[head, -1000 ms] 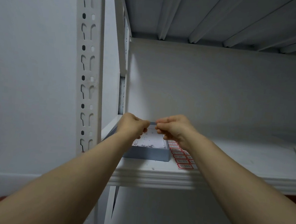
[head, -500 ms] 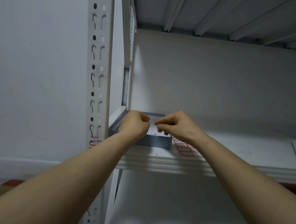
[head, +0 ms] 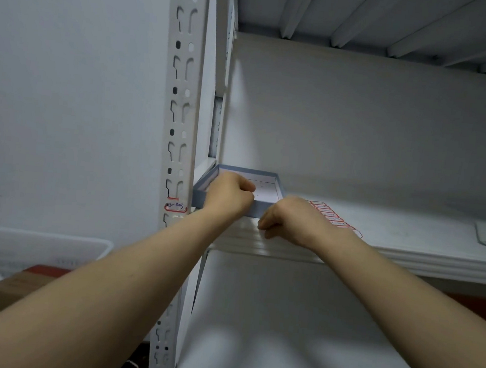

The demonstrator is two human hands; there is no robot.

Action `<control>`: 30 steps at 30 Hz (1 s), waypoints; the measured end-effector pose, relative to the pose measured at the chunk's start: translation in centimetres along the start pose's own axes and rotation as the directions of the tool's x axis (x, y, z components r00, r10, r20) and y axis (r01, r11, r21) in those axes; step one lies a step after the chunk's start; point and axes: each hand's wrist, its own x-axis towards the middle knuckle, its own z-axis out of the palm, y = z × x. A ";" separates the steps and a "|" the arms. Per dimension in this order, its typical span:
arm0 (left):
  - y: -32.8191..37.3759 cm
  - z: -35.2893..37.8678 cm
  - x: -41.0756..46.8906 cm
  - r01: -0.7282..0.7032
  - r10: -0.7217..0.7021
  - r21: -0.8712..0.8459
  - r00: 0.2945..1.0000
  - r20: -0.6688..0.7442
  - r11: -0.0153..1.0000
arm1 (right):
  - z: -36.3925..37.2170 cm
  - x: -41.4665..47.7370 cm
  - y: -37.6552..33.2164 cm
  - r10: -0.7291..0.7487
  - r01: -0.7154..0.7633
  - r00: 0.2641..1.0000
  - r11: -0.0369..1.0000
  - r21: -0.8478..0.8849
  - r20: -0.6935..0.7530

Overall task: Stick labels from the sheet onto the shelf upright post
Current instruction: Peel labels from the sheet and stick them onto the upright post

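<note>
Shelf board [head: 409, 232]: runs right from the upright post [head: 180, 112], ribbed front edge toward the camera, with a tall open bay above it.

Post: slotted front face in full view above board level.

Blue tray [head: 201, 192]: on the board, left wall just beside the post, front wall near the board's edge.

Left hand [head: 228, 195]: over the tray's front-left corner, fingers curled. What it grasps, if anything, cannot be told.

Right hand [head: 290, 221]: right of the tray at the board's front edge, fingers curled downward. Its grasp is likewise undetermined.

Label sheet [head: 329, 214]: flat on the board right of the tray, partly under the right wrist.

Red-bordered label [head: 175, 207]: stuck on the post at board level.
</note>
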 end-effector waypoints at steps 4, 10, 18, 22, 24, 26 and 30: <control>0.3 0.2 -0.2 0.006 -0.006 -0.012 1.000 0.014 1.000 | -0.1 -1.0 -0.8 -0.030 0.020 0.998 0.987 -0.162 -0.057; 0.7 0.0 0.7 0.024 -0.024 -0.021 1.000 -0.005 0.999 | -1.9 -0.2 -0.2 0.212 -0.122 0.951 0.925 0.360 -0.223; 1.5 0.2 3.3 0.049 -0.049 0.040 0.999 0.018 0.998 | -3.0 5.2 2.5 0.475 -0.297 0.878 0.629 0.719 -0.053; 1.2 0.0 3.9 0.039 -0.040 0.053 0.999 0.030 0.998 | -2.0 6.6 3.5 0.464 -0.374 0.883 0.784 0.496 -0.067; 0.9 -0.1 4.0 0.030 -0.032 0.062 0.999 0.032 0.998 | -1.7 6.8 3.3 0.480 -0.416 0.871 0.833 0.366 -0.103; 0.6 -0.2 3.9 0.013 -0.016 0.079 0.999 0.031 0.997 | -1.8 6.8 2.5 0.477 -0.446 0.870 0.869 0.215 -0.124; 0.2 -0.6 3.7 -0.023 0.020 0.111 1.000 0.024 0.994 | -1.7 7.0 1.6 0.513 -0.513 0.848 0.858 0.042 -0.132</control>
